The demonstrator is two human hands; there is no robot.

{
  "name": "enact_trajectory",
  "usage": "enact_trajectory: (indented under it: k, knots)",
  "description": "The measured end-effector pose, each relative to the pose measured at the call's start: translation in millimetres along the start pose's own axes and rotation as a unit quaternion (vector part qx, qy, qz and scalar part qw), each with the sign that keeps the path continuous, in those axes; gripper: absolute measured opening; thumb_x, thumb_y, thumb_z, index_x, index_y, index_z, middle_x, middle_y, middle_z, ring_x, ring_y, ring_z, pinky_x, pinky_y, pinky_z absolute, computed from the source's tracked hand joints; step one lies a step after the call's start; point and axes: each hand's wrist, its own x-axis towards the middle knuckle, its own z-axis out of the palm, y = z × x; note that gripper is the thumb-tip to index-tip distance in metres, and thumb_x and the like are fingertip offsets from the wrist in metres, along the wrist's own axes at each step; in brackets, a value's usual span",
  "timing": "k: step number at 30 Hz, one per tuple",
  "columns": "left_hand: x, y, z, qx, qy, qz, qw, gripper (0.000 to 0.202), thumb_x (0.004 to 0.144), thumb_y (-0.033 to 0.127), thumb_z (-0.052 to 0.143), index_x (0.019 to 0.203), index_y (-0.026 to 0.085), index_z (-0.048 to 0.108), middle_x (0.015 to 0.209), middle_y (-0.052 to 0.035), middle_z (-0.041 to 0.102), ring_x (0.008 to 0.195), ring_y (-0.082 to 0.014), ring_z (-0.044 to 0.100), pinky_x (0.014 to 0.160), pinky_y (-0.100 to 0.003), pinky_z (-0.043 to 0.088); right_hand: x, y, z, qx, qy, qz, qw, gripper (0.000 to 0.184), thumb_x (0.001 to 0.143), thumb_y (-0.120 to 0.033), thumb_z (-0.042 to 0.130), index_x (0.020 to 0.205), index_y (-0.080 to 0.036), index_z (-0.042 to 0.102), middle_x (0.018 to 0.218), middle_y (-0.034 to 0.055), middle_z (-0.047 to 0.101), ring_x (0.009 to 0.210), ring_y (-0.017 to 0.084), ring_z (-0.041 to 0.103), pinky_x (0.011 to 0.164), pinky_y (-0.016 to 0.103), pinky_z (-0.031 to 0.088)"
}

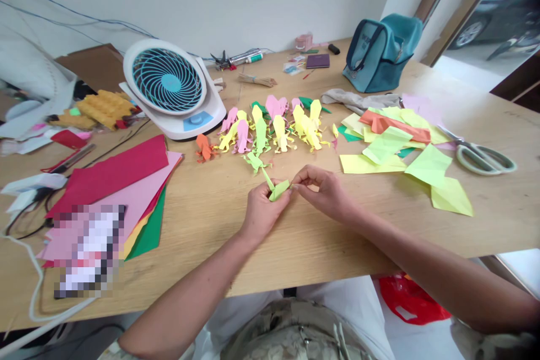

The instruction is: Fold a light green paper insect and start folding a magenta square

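My left hand (260, 209) and my right hand (323, 191) meet over the wooden table (219, 219), both pinching a small light green folded paper piece (278, 188). The left fingers grip its lower end, the right fingers pinch its right tip. A thin green paper point sticks up to the left of the piece. Just beyond lies another small green folded figure (254, 162). Behind it stands a group of several finished folded paper figures (274, 126) in yellow, pink, green and orange.
A stack of coloured paper sheets (122, 191) lies at the left. Loose green, yellow and orange sheets (396, 143) and scissors (481, 154) lie at the right. A white and blue fan (172, 87) and a teal bag (379, 53) stand further back.
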Motion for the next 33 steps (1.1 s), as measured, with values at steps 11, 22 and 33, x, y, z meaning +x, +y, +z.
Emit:
enact_trajectory:
  k: [11, 22, 33]
  knots:
    - [6.6, -4.4, 0.5, -0.074, -0.013, -0.088, 0.993, 0.024, 0.07, 0.036, 0.077, 0.074, 0.014, 0.067, 0.06, 0.0033, 0.058, 0.055, -0.0098, 0.048, 0.055, -0.022, 0.037, 5.3, 3.6, -6.2, 0.097, -0.036, 0.115, 0.988, 0.027, 0.086, -0.042, 0.067, 0.078, -0.016, 0.068, 0.067, 0.0008, 0.065, 0.06, 0.012, 0.056, 0.057, 0.025, 0.044]
    - [7.1, -7.4, 2.1, -0.107, -0.007, -0.115, 0.988, 0.033, 0.067, 0.042, 0.082, 0.067, 0.014, 0.063, 0.057, 0.0048, 0.054, 0.053, -0.0081, 0.044, 0.053, -0.021, 0.035, 2.7, 2.1, 1.1, -0.009, 0.015, 0.012, 1.0, 0.017, 0.087, -0.029, 0.067, 0.075, -0.017, 0.068, 0.074, 0.0023, 0.064, 0.068, 0.013, 0.057, 0.062, 0.026, 0.045]
    - [1.6, 3.2, -2.1, -0.131, -0.054, -0.117, 0.983, 0.028, 0.073, 0.038, 0.077, 0.084, 0.013, 0.07, 0.064, 0.0033, 0.058, 0.058, -0.0091, 0.048, 0.057, -0.021, 0.04, 6.7, 6.2, -5.9, -0.025, 0.011, 0.01, 1.0, 0.03, 0.09, -0.039, 0.062, 0.07, -0.018, 0.055, 0.065, -0.0008, 0.055, 0.06, 0.011, 0.047, 0.056, 0.024, 0.036]
